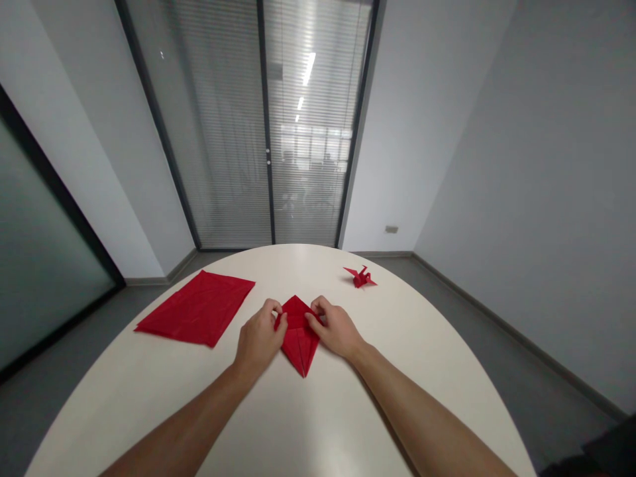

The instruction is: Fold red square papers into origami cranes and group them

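Observation:
A piece of folded red origami paper lies in front of me, kite-shaped, with its long point toward me. A crease runs across its upper part and a seam runs down the middle of the lower part. My left hand pinches its left corner between thumb and curled fingers. On the opposite side, my right hand grips the right corner the same way. Both corners are partly hidden by the fingers.
The round white table carries a flat red paper sheet on the left. A folded red paper crane stands at the back right. Beyond the table's far edge is a glass partition with blinds.

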Demonstrator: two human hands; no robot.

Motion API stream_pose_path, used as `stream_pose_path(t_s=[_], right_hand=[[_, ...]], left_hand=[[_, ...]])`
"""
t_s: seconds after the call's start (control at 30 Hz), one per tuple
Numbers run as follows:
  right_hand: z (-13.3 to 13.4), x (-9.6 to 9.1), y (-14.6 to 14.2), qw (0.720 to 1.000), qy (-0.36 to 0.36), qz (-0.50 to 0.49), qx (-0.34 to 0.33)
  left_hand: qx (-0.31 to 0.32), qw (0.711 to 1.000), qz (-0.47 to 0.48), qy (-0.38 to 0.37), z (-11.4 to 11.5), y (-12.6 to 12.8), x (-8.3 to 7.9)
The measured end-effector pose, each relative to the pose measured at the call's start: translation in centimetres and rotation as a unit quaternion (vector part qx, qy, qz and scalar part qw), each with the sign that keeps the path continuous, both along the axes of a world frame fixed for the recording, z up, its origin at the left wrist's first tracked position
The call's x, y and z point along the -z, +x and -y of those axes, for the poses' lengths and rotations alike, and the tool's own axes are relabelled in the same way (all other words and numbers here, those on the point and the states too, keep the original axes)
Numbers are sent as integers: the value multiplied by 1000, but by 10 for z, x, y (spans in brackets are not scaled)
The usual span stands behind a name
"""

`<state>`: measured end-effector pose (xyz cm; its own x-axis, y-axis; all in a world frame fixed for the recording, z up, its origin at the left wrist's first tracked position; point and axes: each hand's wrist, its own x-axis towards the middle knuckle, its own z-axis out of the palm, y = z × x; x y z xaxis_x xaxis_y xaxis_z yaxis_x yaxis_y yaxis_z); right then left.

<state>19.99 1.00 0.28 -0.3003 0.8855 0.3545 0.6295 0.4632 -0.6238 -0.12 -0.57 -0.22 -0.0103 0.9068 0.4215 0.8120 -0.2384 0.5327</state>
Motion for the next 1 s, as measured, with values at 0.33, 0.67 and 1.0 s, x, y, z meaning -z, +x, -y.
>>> stream_pose_path(t_s=[0.33,0.67,1.0], right_hand=[[-2,2,0,1000,-2,-6,14],[-2,3,0,1000,-11,-22,14],[-1,2,0,999,-22,-32,5]], left_hand=[[36,997,62,24,3,3,-3],[125,984,107,61,2,1,-4],[167,978,109,67,-4,-1,3]])
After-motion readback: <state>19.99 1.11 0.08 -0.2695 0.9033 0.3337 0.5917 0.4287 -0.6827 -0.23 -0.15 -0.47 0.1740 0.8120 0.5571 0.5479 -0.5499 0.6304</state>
